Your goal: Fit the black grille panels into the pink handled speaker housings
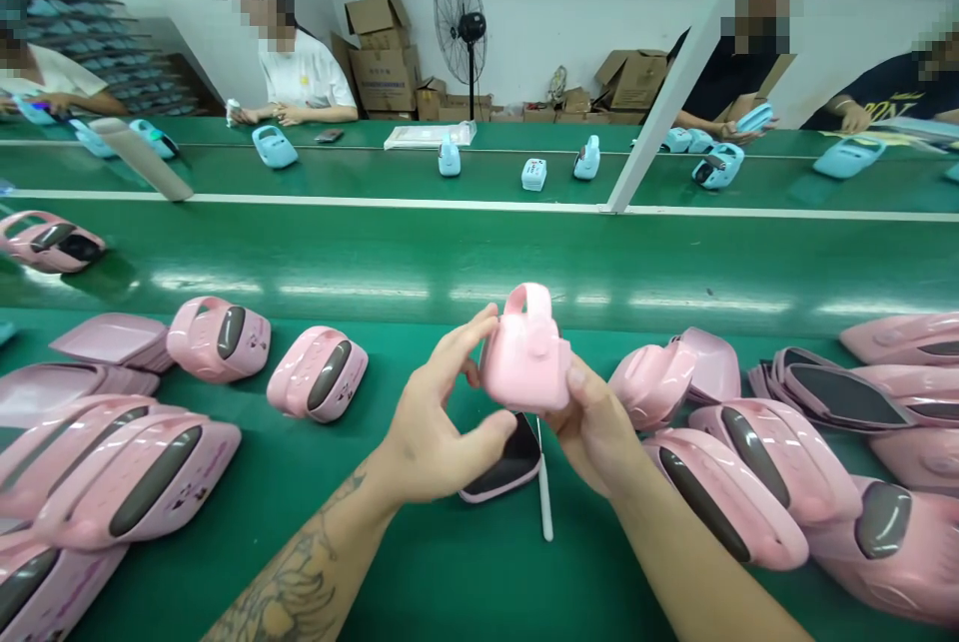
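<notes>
A small pink plastic casing with a loop handle on top [526,362] is held up in front of me, tilted slightly. My right hand [591,422] grips its lower right side, thumb on the near face and the other fingers mostly hidden. Around its left side curves my left hand [442,412], the index finger by the upper edge and the thumb near the lower edge. Below them on the green table lies a dark panel with a pink rim [509,467], partly covered by my left thumb. Next to it is a thin white-handled tool [545,502].
Pink casings with dark windows lie at left [150,477] and right [779,462]. Dark panels [831,392] are stacked at right. A green conveyor [479,258] runs across ahead. Beyond are co-workers, blue casings [275,147], a slanted white post [666,83] and a fan [471,28].
</notes>
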Available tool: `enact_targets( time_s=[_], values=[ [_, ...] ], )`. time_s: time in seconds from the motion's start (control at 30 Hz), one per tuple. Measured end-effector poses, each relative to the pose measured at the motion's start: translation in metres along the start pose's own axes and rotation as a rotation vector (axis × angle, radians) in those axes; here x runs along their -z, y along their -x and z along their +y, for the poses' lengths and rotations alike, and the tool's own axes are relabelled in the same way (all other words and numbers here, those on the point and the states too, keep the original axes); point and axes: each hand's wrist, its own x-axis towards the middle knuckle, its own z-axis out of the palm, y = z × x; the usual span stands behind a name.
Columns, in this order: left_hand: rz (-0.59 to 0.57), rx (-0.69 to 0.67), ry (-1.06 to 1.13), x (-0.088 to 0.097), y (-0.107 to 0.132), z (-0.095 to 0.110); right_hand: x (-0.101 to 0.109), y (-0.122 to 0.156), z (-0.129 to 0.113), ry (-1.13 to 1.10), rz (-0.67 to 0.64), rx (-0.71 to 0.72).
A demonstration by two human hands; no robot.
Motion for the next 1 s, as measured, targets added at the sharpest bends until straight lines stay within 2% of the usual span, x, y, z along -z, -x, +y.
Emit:
enact_targets(
  time_s=[0.1,0.2,0.33,0.4,0.47,0.53,0.6,0.67,0.73,1.0],
  values=[
    [-0.056,-0.095,-0.151,-0.002,0.004,-0.017,-0.010,-0.001,-0.011,-0.143,0.003,-0.072],
    [0.015,-0.055,-0.096,-0.006,0.009,-0.031,-0.021,0.003,-0.013,-0.135,-0.027,-0.156],
    [0.126,0.065,0.026,-0.007,0.014,-0.036,-0.024,0.009,-0.009,0.003,-0.136,-0.217],
    [0.161,0.150,0.123,-0.005,0.013,-0.034,-0.017,0.011,-0.007,0.216,-0.163,-0.230],
    [0.171,0.217,0.285,-0.003,0.009,-0.032,-0.005,0.012,-0.006,0.539,-0.121,-0.133],
    [0.134,0.270,0.461,-0.001,0.005,-0.030,0.006,0.011,-0.005,0.845,-0.077,0.075],
    [0.068,0.324,0.597,-0.001,0.001,-0.029,0.014,0.010,-0.004,1.036,-0.099,0.284],
    [0.009,0.386,0.686,-0.003,0.000,-0.028,0.017,0.008,-0.003,1.130,-0.174,0.411],
    [-0.027,0.418,0.737,-0.005,0.002,-0.026,0.015,0.007,-0.002,1.169,-0.214,0.474],
    [-0.071,0.464,0.798,-0.009,0.004,-0.023,0.009,0.008,-0.008,1.263,-0.224,0.583]
  ],
)
